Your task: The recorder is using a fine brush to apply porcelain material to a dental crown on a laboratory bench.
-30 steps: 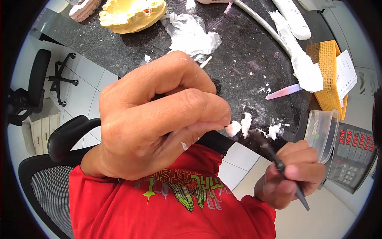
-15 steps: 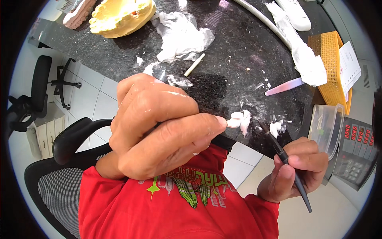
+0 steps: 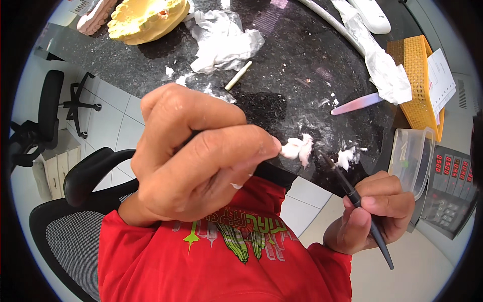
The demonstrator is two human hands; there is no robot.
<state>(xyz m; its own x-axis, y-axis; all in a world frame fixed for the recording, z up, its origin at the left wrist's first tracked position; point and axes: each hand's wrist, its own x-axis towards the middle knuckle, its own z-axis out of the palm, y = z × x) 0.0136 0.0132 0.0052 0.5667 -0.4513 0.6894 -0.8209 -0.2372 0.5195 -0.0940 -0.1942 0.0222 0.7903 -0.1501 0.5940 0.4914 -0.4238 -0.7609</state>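
Note:
My left hand (image 3: pixel 193 151) pinches a small white tooth-shaped dental piece (image 3: pixel 290 149) between thumb and forefinger; the grip hides its near end. Soft white material (image 3: pixel 305 150) shows at the far side of the piece, though whether it is stuck on or lies behind cannot be made out. My right hand (image 3: pixel 380 209) holds a slim dark brush (image 3: pixel 343 182) like a pen, its tip pointing up and left. The tip is just right of the dental piece, apart from it. Near the tip, a white clump (image 3: pixel 346 158) appears on the dark countertop (image 3: pixel 282 108).
A yellow dental model (image 3: pixel 148 22) and a pink one (image 3: pixel 95 17) stand at the far left. Crumpled white tissue (image 3: pixel 221 43) and a short pale stick (image 3: pixel 238 76) lie nearby. Rightward are a pink-purple tapered tool (image 3: pixel 356 103), yellow basket (image 3: pixel 410 80), clear container (image 3: pixel 410 161) and keypad panel (image 3: pixel 450 191).
My left hand has shifted slightly left and up with the dental piece. The brush in my right hand has moved a little left, and the whole view has shifted slightly.

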